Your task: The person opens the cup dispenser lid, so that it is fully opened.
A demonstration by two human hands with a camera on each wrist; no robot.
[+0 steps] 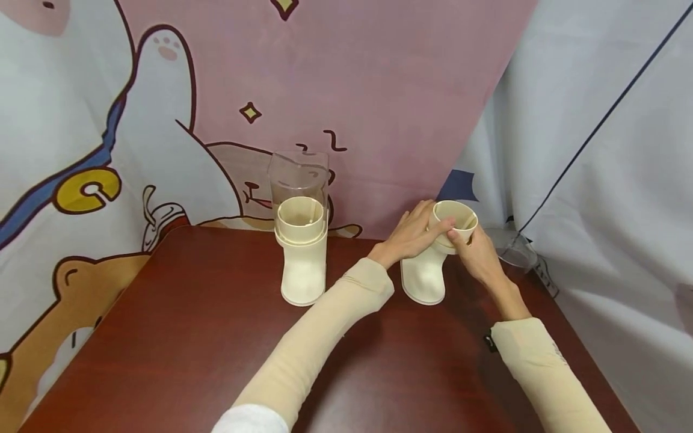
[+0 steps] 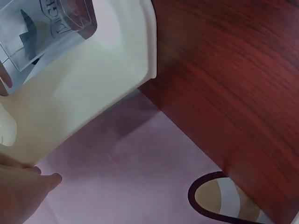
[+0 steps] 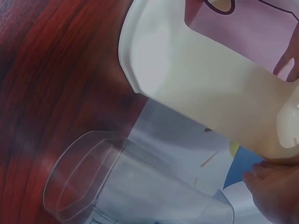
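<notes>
On the right of the table stands a cream plastic dispenser base (image 1: 425,276), with a round hollow collar at its top. My left hand (image 1: 412,233) grips the collar from the left, its thumb at the front and its fingers reaching behind. From the other side, my right hand (image 1: 479,252) holds the same collar, thumb near the front rim. Both wrist views show the cream base (image 2: 88,84) close up, with fingertips of the right hand (image 3: 275,189) against its upper end. A clear plastic container (image 3: 159,191) is beside the base, partly hidden by the right hand in the head view.
A matching cream base (image 1: 304,270) stands to the left, a clear container (image 1: 299,174) fitted over its collar. The dark red wooden table (image 1: 216,337) meets a printed cloth (image 1: 379,90) behind and a white cloth (image 1: 606,198) at the right.
</notes>
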